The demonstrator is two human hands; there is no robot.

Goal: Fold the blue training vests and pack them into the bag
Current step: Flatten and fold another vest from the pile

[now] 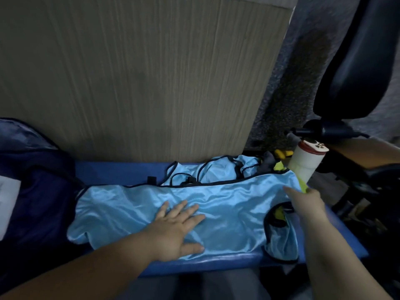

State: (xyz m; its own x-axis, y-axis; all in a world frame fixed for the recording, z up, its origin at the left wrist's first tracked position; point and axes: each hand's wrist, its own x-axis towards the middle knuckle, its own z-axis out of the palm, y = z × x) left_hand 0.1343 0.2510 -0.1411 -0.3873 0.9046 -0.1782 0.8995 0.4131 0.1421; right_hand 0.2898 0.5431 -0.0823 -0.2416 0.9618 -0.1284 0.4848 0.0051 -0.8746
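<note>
A light blue training vest [227, 204] with black trim lies spread across the blue bench [194, 263] in front of me. My left hand [175, 228] presses flat on its middle, fingers straight and spread. My right hand [303, 202] rests on the vest's right end near the armhole; its fingertips lie out of sight, so its hold is unclear. A second blue vest [216, 169] lies crumpled behind the first, against the wall. The dark blue bag [36, 191] sits at the left end of the bench.
A white bottle with a red-rimmed lid [305, 163] stands at the bench's right end, beside yellow-green cloth [303, 185]. A black chair [355, 61] rises at the right. A wood-grain panel [140, 72] backs the bench. White paper [7, 202] lies on the bag.
</note>
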